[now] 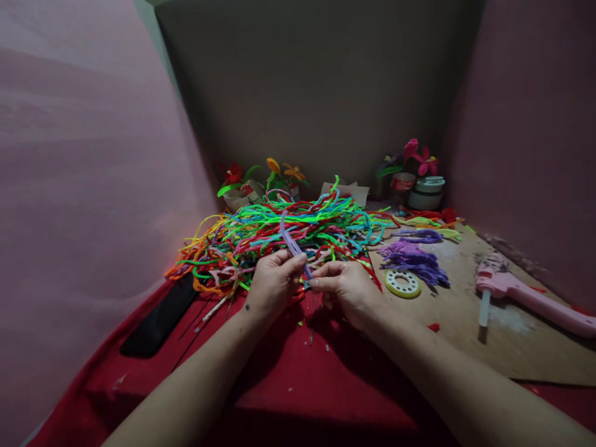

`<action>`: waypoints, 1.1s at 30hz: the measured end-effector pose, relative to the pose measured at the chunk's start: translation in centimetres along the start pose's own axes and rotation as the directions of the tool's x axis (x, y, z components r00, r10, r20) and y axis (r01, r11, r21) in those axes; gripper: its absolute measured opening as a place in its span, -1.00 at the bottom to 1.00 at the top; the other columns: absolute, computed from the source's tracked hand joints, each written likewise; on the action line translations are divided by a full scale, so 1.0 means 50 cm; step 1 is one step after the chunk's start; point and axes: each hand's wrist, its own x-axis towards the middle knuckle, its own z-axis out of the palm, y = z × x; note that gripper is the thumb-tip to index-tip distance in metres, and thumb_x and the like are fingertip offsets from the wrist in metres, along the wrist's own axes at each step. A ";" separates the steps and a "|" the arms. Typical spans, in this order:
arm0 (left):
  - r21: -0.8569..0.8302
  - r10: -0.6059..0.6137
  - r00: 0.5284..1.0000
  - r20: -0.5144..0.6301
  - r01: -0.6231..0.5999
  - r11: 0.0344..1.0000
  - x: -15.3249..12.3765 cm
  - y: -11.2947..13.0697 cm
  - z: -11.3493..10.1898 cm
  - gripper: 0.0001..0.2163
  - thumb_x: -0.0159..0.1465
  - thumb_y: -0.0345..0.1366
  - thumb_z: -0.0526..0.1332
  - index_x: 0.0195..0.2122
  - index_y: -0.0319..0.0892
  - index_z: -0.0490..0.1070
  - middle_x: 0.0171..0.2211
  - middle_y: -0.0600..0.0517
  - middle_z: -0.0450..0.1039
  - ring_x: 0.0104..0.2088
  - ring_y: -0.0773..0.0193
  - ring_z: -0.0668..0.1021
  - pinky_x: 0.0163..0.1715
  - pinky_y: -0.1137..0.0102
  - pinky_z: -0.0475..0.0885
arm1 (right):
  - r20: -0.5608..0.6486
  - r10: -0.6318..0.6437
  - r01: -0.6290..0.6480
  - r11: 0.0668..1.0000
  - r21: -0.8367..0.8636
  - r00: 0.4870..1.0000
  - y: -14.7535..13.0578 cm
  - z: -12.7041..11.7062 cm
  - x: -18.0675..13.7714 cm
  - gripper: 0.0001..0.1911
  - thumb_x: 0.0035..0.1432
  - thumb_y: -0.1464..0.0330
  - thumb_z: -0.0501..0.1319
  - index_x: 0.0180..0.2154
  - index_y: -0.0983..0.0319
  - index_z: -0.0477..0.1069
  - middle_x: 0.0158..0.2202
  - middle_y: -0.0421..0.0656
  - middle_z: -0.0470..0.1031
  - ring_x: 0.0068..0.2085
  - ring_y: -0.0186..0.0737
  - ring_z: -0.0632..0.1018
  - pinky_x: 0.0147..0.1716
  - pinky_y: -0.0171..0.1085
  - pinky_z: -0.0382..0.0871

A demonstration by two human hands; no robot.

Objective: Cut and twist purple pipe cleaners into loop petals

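A light purple pipe cleaner (291, 241) rises from between my hands and curves up to the left; it looks doubled or bundled. My left hand (275, 279) pinches it along its middle. At its lower end, my right hand (347, 288) has thumb and forefinger closed on the same pipe cleaner. The two hands nearly meet, and a small dark bit shows between the fingertips. Just behind them spreads a large heap of pipe cleaners (261, 220) in green, red, blue, orange and pink.
A pink glue gun (535, 302) lies on a cardboard sheet (465, 335) at right, near purple pipe cleaner pieces (412, 261) and a yellow-rimmed ring (403, 284). A black phone (158, 320) rests at left on red cloth (288, 397). Pipe cleaner flowers (426, 162) stand behind.
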 end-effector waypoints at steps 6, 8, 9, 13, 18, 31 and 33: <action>-0.100 -0.016 0.999 0.047 0.021 0.995 0.009 -0.001 -0.013 -0.82 0.02 -0.29 0.28 -0.41 -0.27 0.35 -0.67 0.16 0.25 -0.75 0.58 0.17 -0.75 0.61 0.03 | 0.094 -0.025 0.030 0.998 -0.048 0.995 0.003 -0.008 0.002 -0.90 -0.24 0.44 0.27 -0.55 0.31 0.38 -0.70 -0.29 0.32 -0.75 -0.50 0.21 -0.74 -0.41 0.01; -0.084 -0.031 0.998 0.058 0.036 0.996 0.004 0.001 -0.009 -0.83 0.02 -0.30 0.28 -0.42 -0.27 0.36 -0.67 0.15 0.27 -0.74 0.56 0.21 -0.73 0.59 0.10 | 0.118 -0.070 0.075 0.996 -0.042 0.991 0.005 -0.010 0.004 -0.90 -0.19 0.41 0.26 -0.53 0.33 0.41 -0.65 -0.26 0.35 -0.68 -0.49 0.26 -0.67 -0.41 0.07; -0.074 -0.043 0.997 0.063 0.048 0.996 0.003 0.001 -0.007 -0.83 0.02 -0.30 0.28 -0.42 -0.27 0.36 -0.67 0.15 0.27 -0.74 0.56 0.21 -0.73 0.58 0.11 | 0.120 -0.093 0.099 0.994 -0.046 0.988 0.006 -0.011 0.004 -0.90 -0.17 0.40 0.25 -0.53 0.34 0.42 -0.63 -0.24 0.36 -0.65 -0.48 0.28 -0.64 -0.41 0.09; -0.067 -0.055 0.997 0.049 0.059 0.996 0.001 -0.002 0.000 -0.82 -0.01 -0.29 0.31 -0.45 -0.26 0.35 -0.70 0.17 0.25 -0.77 0.57 0.18 -0.76 0.60 0.05 | 0.098 -0.108 0.111 0.994 -0.023 0.989 0.009 -0.008 0.004 -0.86 -0.14 0.36 0.25 -0.52 0.35 0.46 -0.63 -0.23 0.36 -0.60 -0.47 0.28 -0.57 -0.38 0.09; -0.039 -0.021 0.999 0.041 0.022 0.999 0.000 -0.004 0.002 -0.83 0.01 -0.30 0.29 -0.49 -0.25 0.33 -0.72 0.18 0.23 -0.77 0.58 0.19 -0.77 0.61 0.03 | 0.061 -0.083 0.082 0.996 0.022 0.995 0.006 -0.003 0.004 -0.89 -0.20 0.39 0.28 -0.55 0.34 0.46 -0.67 -0.26 0.34 -0.62 -0.46 0.26 -0.55 -0.36 0.09; 0.605 0.437 0.824 0.361 -0.564 0.563 -0.012 0.023 -0.012 -0.90 0.12 -0.34 0.17 -0.38 -0.16 0.48 -0.32 -0.03 0.41 -0.28 0.25 0.43 -0.27 0.40 0.32 | 0.010 -0.042 0.042 0.999 0.012 0.999 0.000 -0.009 0.008 -0.89 -0.25 0.39 0.26 -0.63 0.32 0.39 -0.70 -0.25 0.34 -0.65 -0.46 0.25 -0.61 -0.38 0.04; 0.668 0.466 0.744 0.478 -0.653 0.358 -0.009 0.028 -0.019 -0.87 0.13 -0.36 0.15 -0.38 -0.09 0.50 -0.26 -0.04 0.40 -0.21 0.22 0.40 -0.21 0.38 0.28 | 0.041 -0.047 0.048 0.998 -0.034 0.998 -0.002 -0.011 0.007 -0.90 -0.25 0.42 0.24 -0.68 0.31 0.36 -0.71 -0.26 0.33 -0.67 -0.47 0.22 -0.62 -0.38 0.03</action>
